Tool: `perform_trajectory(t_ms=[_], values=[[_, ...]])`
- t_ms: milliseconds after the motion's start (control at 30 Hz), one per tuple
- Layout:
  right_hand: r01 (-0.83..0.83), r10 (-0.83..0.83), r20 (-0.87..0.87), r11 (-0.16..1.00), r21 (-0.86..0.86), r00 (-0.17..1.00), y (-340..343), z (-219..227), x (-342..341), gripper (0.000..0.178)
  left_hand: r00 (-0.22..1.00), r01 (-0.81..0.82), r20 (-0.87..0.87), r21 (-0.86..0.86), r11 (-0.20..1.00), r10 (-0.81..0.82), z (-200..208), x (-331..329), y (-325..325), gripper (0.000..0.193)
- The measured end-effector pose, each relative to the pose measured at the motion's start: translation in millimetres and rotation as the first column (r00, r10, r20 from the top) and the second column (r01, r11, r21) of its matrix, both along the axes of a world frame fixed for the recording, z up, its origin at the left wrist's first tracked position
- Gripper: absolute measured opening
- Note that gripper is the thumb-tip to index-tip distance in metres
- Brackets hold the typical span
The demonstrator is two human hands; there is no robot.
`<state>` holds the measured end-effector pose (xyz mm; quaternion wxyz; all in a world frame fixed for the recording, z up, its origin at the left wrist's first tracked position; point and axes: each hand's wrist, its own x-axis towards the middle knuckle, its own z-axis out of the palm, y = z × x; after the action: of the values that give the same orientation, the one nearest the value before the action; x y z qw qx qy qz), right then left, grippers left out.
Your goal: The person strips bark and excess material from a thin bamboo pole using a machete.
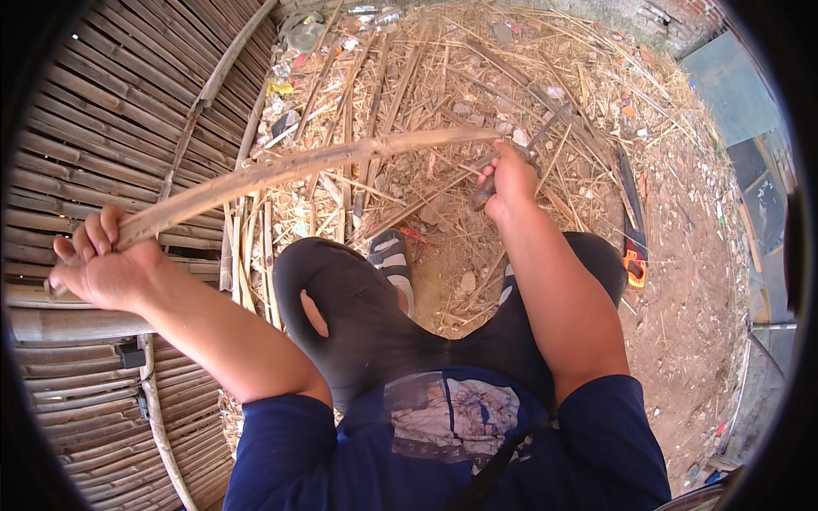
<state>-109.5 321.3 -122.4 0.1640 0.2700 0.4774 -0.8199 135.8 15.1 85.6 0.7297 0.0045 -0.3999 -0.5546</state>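
Observation:
A long split bamboo strip (324,159) spans the space in front of me, bowing slightly upward. My left hand (111,268) is closed around its left end, near the slatted wall. At the other end, my right hand (514,179) is closed on the wooden handle of a knife (547,128), whose narrow dark blade points away to the upper right. My right thumb lies by the tip of the strip. Whether the blade touches the bamboo is hidden by the fingers.
A wall of bamboo slats (111,128) rises on the left. Straw, bamboo pieces (396,85) and stones litter the ground ahead. A handsaw with an orange handle (635,268) lies right of my knee. Grey-blue panels (733,89) stand along the right side.

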Motion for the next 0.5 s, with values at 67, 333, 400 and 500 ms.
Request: perform_trajectory(t_ms=[67, 333, 400, 500], values=[[-0.012, 0.009, 0.038, 0.997, 0.073, 0.999, 2.6, -15.0, -1.4, 0.015, 0.985, -0.151, 0.096, 0.042, 0.988, 0.146, -2.3, -38.5, 20.3, 0.047], [-0.42, 0.506, -0.1, 0.797, 0.434, 0.857, -3.4, -27.1, 10.8, 0.024, 0.951, -0.16, 0.294, 0.207, 0.965, 0.094, -93.1, -142.5, 8.9, 0.084], [-0.466, 0.623, -0.114, 0.681, 0.564, 0.773, -9.4, -43.1, 15.5, 0.026, 0.925, -0.208, 0.359, 0.202, 0.957, 0.126, -109.3, -155.9, 9.2, 0.084], [-0.414, 0.768, -0.166, 0.499, 0.761, 0.619, -21.5, -65.2, 22.8, 0.028, 0.901, -0.268, 0.395, 0.178, 0.947, 0.18, -120.3, -163.2, 4.6, 0.083]])
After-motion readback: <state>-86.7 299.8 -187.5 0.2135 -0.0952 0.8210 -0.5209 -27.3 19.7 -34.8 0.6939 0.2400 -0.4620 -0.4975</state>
